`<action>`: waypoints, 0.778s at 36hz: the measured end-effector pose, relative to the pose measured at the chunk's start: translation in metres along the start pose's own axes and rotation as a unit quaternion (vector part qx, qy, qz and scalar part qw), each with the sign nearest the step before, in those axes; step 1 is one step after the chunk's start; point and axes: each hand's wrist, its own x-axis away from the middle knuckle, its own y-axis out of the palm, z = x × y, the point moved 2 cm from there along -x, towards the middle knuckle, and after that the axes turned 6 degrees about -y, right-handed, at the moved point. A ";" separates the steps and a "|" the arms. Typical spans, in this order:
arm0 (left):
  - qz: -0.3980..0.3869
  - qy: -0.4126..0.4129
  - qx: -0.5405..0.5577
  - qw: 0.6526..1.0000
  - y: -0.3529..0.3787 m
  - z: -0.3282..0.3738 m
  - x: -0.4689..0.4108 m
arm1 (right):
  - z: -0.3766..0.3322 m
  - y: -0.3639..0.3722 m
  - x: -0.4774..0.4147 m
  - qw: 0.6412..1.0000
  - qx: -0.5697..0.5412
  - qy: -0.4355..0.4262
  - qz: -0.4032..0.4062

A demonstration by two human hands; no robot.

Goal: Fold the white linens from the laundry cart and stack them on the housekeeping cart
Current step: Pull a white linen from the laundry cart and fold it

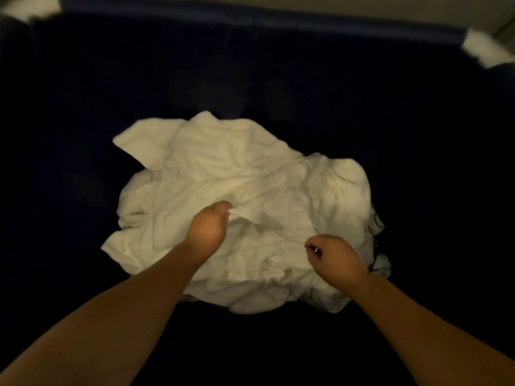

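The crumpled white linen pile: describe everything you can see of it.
The crumpled white linen pile is soft, wrinkled, cotton-looking cloth heaped loosely, unfolded, on the dark blue laundry cart floor. One flat corner sticks out at its upper left. The left hand pinches a raised fold near the middle with its fingers. The right hand hovers curled over the lower right part; whether it holds cloth cannot be told. Its right edge shows thin dark strands.

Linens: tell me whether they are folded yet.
No, the linens lie in a crumpled heap, and the left hand pinches one wrinkle of it.
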 end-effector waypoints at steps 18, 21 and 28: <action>0.176 0.145 0.076 0.971 -0.279 0.264 0.069 | -0.205 -0.227 0.074 0.972 -0.068 -0.186 0.129; 0.218 0.156 0.088 0.959 -0.301 0.301 0.086 | -0.218 -0.254 0.090 0.958 -0.093 -0.223 0.155; 0.261 0.131 0.071 0.954 -0.323 0.370 0.119 | -0.214 -0.309 0.116 0.933 -0.147 -0.248 0.216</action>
